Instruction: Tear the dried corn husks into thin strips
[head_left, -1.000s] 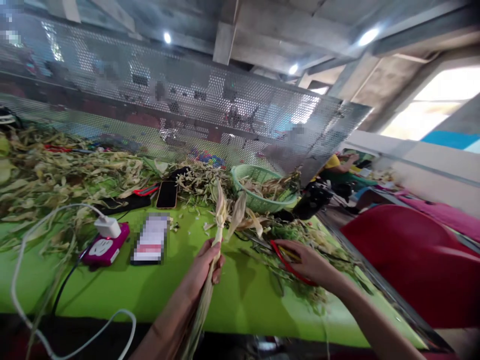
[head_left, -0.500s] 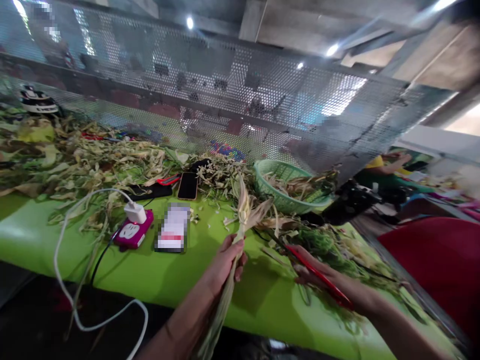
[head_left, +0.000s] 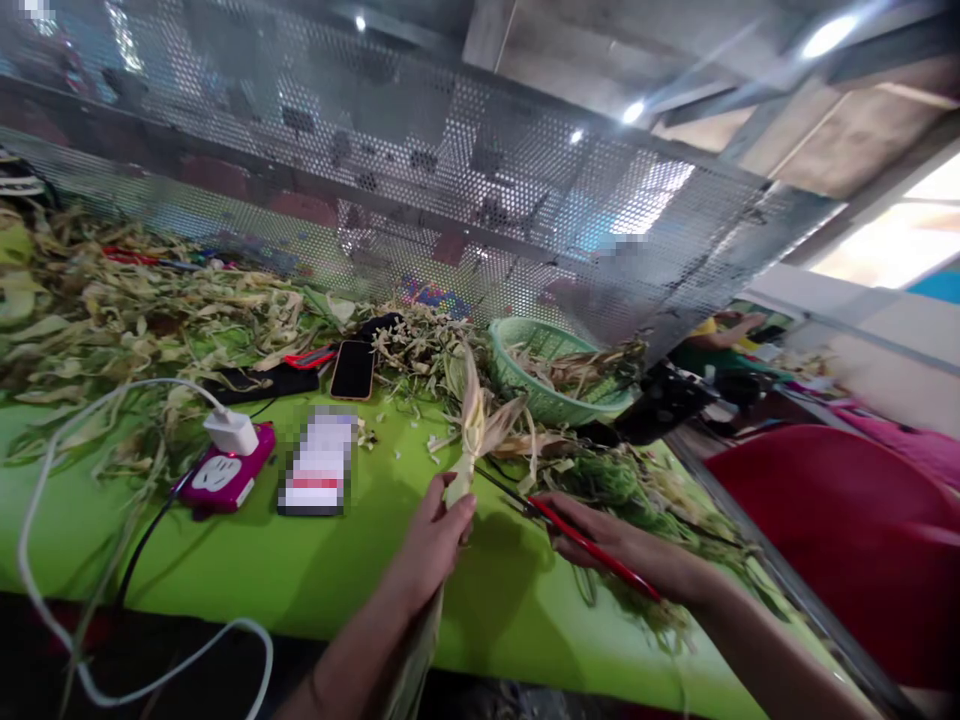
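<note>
Clock: read around the left hand, 12 = far side of table.
Left hand: left hand point(head_left: 437, 535), grip closed round the husk bundle point(head_left: 472, 438), thumb along its near side just below the knot.
Husk bundle: in the left hand, over the table; knotted head with loose leaf ends at 12 to 1, long tail down past the wrist toward 6, over the near edge.
Right hand: right hand point(head_left: 600, 540) at 3; grip closed on the scissors point(head_left: 592, 548), fingers partly hidden.
Scissors: long red handle slanting toward 4, blades aimed at 10, tips just beside the bundle's knot; contact and blade opening, cannot tell.
Green shreds: fine green shreds point(head_left: 615, 485) at 2 to 3, beyond the right hand, on the table.
Basket: light green basket point(head_left: 525, 385) at 1 to 2, dry leaves in it.
Phones: lit phone point(head_left: 319, 465) at 10, screen pixelated; dark phone point(head_left: 352, 370) at 11, by a red-handled tool point(head_left: 309, 358).
Power: magenta power block point(head_left: 259, 455) between 9 and 10, white charger point(head_left: 231, 432) plugged in, white cable looping over the near edge.
Leaf pile: wide heap of loose husks point(head_left: 187, 310) at 10.
Table: bright green table point(head_left: 495, 610) under it all.
Surround: perforated metal screen point(head_left: 450, 130) at 12; red chair point(head_left: 832, 540) at 3; another person point(head_left: 705, 345) at 2, far off, arm raised.
</note>
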